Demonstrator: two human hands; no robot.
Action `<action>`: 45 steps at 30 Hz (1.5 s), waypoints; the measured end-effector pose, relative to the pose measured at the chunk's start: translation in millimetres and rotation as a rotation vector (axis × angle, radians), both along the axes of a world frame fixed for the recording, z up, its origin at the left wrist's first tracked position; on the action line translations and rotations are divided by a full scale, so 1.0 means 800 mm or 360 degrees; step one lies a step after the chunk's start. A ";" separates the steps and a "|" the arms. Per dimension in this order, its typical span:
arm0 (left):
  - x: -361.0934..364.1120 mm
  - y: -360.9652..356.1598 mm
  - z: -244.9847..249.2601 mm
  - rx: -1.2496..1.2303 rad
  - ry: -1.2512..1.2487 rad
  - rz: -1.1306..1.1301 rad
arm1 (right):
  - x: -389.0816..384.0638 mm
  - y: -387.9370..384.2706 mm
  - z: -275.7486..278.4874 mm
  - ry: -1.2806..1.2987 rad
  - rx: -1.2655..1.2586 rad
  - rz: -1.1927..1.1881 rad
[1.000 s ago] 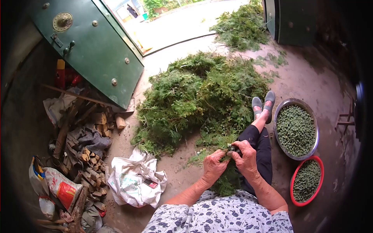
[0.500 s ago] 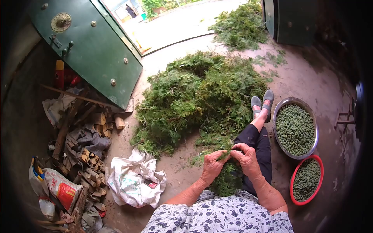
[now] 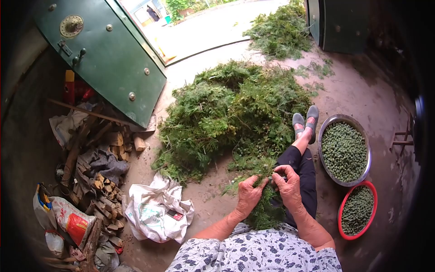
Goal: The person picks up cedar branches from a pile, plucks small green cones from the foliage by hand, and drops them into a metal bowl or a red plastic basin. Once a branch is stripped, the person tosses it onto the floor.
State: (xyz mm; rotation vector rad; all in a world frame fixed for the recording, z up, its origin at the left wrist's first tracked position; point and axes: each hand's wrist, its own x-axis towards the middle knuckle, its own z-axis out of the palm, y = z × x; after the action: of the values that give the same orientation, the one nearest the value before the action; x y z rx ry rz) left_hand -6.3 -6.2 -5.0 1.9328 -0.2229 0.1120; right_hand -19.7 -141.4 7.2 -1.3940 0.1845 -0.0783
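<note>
A green leafy sprig [image 3: 265,209] hangs over my lap, its top between my two hands. My left hand [image 3: 249,194] is closed on it, thumb and fingers pinched at the stem. Close beside, my right hand [image 3: 288,188] has its thumb and index finger pinched near the sprig's upper end; what lies between those fingertips is too small to make out. Beyond my hands a large heap of green branches [image 3: 226,113] covers the floor. To my right are a metal basin [image 3: 321,153] and a red basin [image 3: 340,218], both holding small round green cones.
My outstretched legs [image 3: 308,181] lie between the heap and the basins. A white sack [image 3: 156,222] is on the floor at left, near piled firewood [image 3: 106,206]. A green metal door [image 3: 108,59] stands at upper left. More branches [image 3: 283,31] lie by the doorway.
My right hand has shifted slightly, its fingertips now a little apart from my left hand's. The sprig's top shows more above my left fingers.
</note>
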 end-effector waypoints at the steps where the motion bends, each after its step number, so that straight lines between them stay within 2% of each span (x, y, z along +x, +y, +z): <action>1: 0.000 0.001 -0.003 -0.0027 0.0043 0.0023 | 0.001 -0.002 -0.004 -0.0062 0.0058 0.0017; 5: 0.006 0.007 -0.022 -0.0137 0.0103 0.0077 | -0.001 -0.005 -0.011 -0.0045 0.0175 -0.0076; 7: 0.006 0.007 -0.009 -0.0116 0.0092 0.0051 | -0.001 -0.008 -0.020 -0.0073 -0.0189 0.0093; 8: 0.006 0.007 -0.003 -0.0099 0.0081 0.0025 | -0.001 -0.007 -0.021 -0.0074 -0.0189 0.0093; 10: 0.003 0.007 -0.002 -0.0052 0.0089 0.0011 | 0.001 -0.005 -0.021 -0.0034 -0.0096 0.0212; 15: 0.001 0.001 -0.009 -0.0100 0.0058 -0.0009 | 0.001 -0.001 -0.015 -0.0127 -0.0028 0.0039; 17: -0.001 -0.002 -0.002 -0.0234 0.0085 -0.0101 | 0.000 -0.006 -0.007 0.0136 0.0277 0.0214; 21: 0.000 -0.002 -0.007 -0.0197 0.0067 -0.0108 | -0.002 -0.007 -0.007 0.0226 0.0439 0.0215; 24: 0.002 -0.002 -0.010 -0.0097 -0.0033 -0.0085 | -0.003 -0.003 -0.010 0.0160 0.0243 0.0092; 26: 0.003 -0.001 -0.014 -0.0061 -0.0017 -0.0126 | 0.000 -0.003 -0.029 -0.0335 -0.0344 -0.0029; 30: 0.003 0.001 -0.008 -0.0186 0.0121 -0.0217 | -0.001 -0.013 -0.014 -0.0509 -0.0461 -0.0016; 32: 0.000 0.000 0.001 -0.0500 0.0369 -0.0299 | -0.002 -0.023 -0.013 0.0188 0.0624 0.0327; 33: -0.001 0.000 0.007 -0.0499 0.0367 -0.0297 | 0.000 -0.025 -0.022 0.0215 0.0764 0.0390; 34: -0.002 0.001 0.012 -0.0549 0.0386 -0.0340 | 0.001 -0.024 -0.022 0.0212 0.0765 0.0393; 36: -0.002 0.000 0.013 -0.0596 0.0406 -0.0390 | 0.001 -0.023 -0.020 0.0289 0.1073 0.0384; 39: -0.001 0.003 0.006 -0.0652 0.0435 -0.0412 | 0.000 -0.026 -0.040 0.0297 0.1193 0.0249; 41: 0.001 0.007 0.008 -0.0382 0.0362 -0.0241 | 0.004 -0.048 -0.045 0.0319 0.1279 0.0196; 42: 0.002 0.007 0.005 -0.0383 0.0364 -0.0244 | 0.007 -0.059 -0.050 0.0296 0.1352 0.0148; 45: 0.001 0.008 0.008 -0.0690 0.0465 -0.0099 | 0.021 -0.103 -0.067 0.0326 0.1351 -0.0244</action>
State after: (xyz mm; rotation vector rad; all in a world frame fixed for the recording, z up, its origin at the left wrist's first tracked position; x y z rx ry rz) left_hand -5.8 0.5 1.5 1.4866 -0.0554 -0.1532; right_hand -2.8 -223.7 -46.6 -0.5371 0.4375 0.0191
